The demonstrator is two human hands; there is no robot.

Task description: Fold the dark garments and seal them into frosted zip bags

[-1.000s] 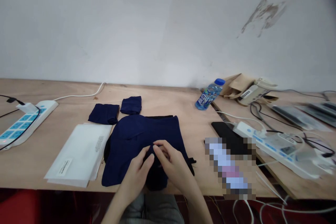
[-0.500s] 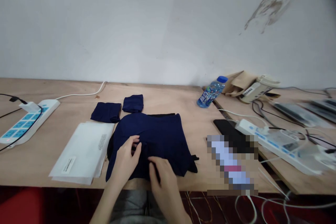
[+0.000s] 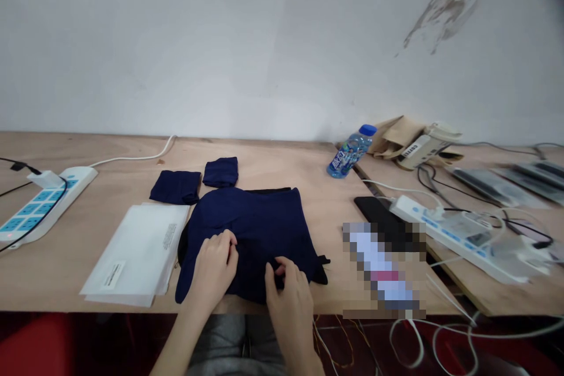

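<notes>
A wooden table [image 3: 317,205] is seen along a pale wall, and everything on it is placed here relative to the garment [image 3: 253,235] — a dark navy cloth spread flat at the table's near edge, with a black layer showing under its far and left edges. Left of the garment a stack of clear bags [image 3: 134,252] is laid, touching or nearly touching it; well beyond that, a power strip [image 3: 42,205] is set near the table's left end. Right of the garment a second strip [image 3: 462,238] with tangled cables is found, with a black phone [image 3: 374,211] between them. Behind the garment two small folded cloths [image 3: 176,186] are placed side by side, and far to its right rear a bottle [image 3: 350,155] is lying on its side.

The left hand [image 3: 214,267] is pressed on the garment's near left part, fingers curled into the fabric. The right hand [image 3: 288,291] is closed narrowly on the near hem, a small fold being pinched between thumb and fingers.

The garment is judged to be light, soft and limp — no shape would be kept when lifted, and it may slide on the smooth wood. It is best taken at a hem or corner, with the other hand holding the rest flat.
</notes>
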